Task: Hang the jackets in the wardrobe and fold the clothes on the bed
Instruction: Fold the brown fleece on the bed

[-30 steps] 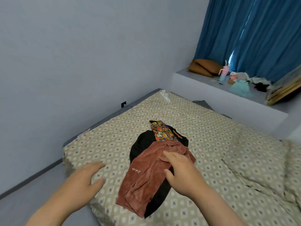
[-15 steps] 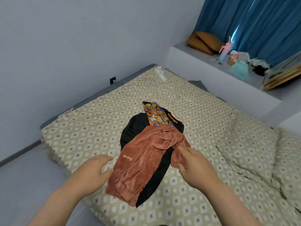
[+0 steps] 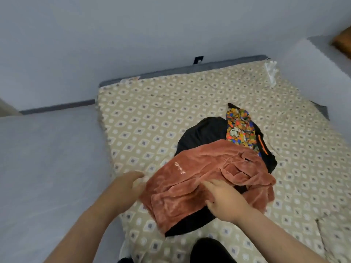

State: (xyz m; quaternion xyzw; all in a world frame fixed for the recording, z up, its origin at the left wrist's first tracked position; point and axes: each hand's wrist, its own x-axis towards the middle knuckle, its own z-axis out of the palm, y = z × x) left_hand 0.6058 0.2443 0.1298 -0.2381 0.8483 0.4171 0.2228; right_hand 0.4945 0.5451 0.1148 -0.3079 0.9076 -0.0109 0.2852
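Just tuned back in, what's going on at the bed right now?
A person leans over the patterned beige bed. A rust-brown fleece garment lies crumpled on a black jacket with a colourful lining. The right hand grips a fold of the fleece; the left hand is at its left edge, grip unclear. Neither piece looks folded yet.

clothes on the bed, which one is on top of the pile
The rust-red fleece garment: it lies over the black jacket with the multicoloured lining.
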